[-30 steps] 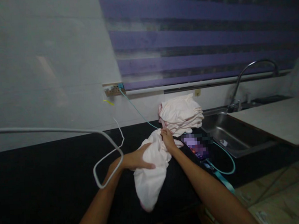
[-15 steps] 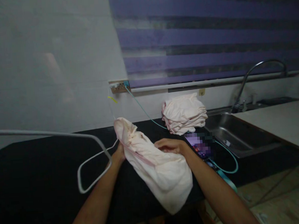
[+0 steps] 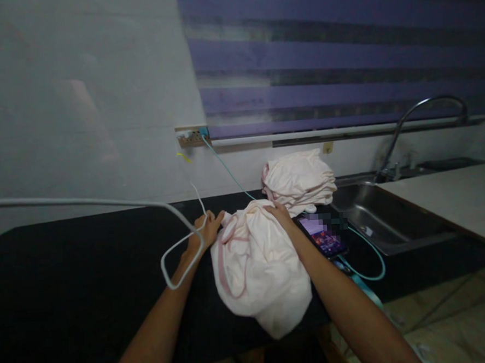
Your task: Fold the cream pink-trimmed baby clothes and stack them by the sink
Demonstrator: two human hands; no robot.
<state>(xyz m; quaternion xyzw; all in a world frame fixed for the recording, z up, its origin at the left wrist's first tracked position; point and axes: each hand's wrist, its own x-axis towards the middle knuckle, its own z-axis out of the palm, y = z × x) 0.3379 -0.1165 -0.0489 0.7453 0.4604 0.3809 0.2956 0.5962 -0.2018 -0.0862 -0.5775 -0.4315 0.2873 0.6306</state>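
Note:
A cream garment with pink edging (image 3: 268, 273) hangs bunched between my hands, over the front of the black counter (image 3: 89, 300). My left hand (image 3: 206, 227) pinches its upper left edge, with the thumb against the fabric. My right hand (image 3: 279, 213) grips the gathered cloth at the top right, and part of its fingers is hidden behind the folds. A looped white cord (image 3: 170, 287) crosses in front of my left hand and forearm. Beyond my right hand stands a stack of folded cream cloth (image 3: 300, 178), also edged in pink.
A lit phone (image 3: 324, 241) lies right of my right forearm, beside a teal cable (image 3: 379, 274). Farther right are a steel sink (image 3: 376, 217) with a curved faucet (image 3: 403, 119) and a pale board (image 3: 444, 191). A wall outlet (image 3: 190, 136) sits behind.
The garment has turned from a slanted, long shape to a wider bunch facing me. My left hand has moved right and up, and my right hand has moved up to the garment's top.

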